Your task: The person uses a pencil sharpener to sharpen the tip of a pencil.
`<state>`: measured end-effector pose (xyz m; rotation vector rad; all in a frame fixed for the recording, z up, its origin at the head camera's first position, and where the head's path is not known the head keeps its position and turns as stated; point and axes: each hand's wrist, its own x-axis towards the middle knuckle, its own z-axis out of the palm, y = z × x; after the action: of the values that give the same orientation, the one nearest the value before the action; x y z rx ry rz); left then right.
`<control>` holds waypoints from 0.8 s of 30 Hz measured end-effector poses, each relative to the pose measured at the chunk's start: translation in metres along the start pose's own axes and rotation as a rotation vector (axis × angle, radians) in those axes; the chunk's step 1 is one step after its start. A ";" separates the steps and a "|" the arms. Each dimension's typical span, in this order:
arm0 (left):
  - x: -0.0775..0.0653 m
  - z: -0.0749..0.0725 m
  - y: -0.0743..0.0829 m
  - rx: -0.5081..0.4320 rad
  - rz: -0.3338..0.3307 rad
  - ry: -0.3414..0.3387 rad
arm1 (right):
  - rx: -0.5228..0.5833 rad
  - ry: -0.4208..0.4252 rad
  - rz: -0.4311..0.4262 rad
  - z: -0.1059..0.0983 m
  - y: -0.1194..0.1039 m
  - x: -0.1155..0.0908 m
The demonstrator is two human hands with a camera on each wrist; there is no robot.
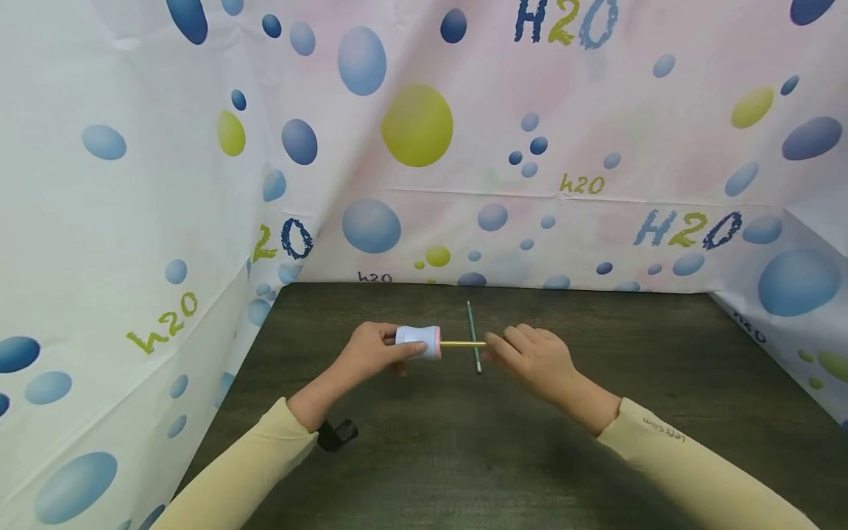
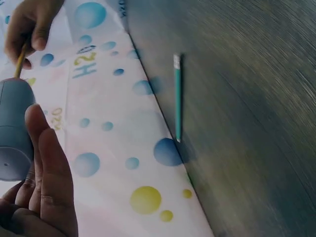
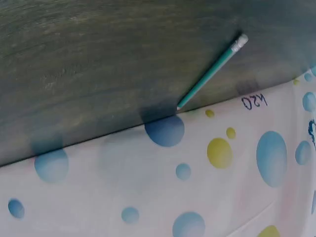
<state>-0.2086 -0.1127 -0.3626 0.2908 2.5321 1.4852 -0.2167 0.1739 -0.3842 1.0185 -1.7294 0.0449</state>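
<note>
My left hand (image 1: 372,349) grips a light blue, waisted pencil sharpener (image 1: 412,342) with a pink rim, held sideways above the table. A yellow pencil (image 1: 462,344) runs straight into its rimmed end, so the pencil's tip is hidden. At the pencil's other end, the fingers of my right hand (image 1: 533,358) pinch it. The left wrist view shows the sharpener (image 2: 15,131) from its round base, with the left thumb and fingers around it. A green pencil (image 1: 473,338) with a white eraser lies on the table behind the yellow one. Neither hand shows in the right wrist view.
The dark wood-look table (image 1: 424,456) ends at a white sheet (image 1: 583,243) with blue and green dots, which rises at the back and both sides. A black strap piece (image 1: 336,435) hangs at the left wrist.
</note>
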 end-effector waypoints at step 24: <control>-0.003 0.011 -0.005 0.316 0.387 0.159 | 0.896 -0.919 0.753 -0.014 0.013 0.020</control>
<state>-0.2036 -0.1065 -0.3716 0.7784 2.9672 1.2525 -0.2153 0.1772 -0.3563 0.9765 -2.9948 1.0514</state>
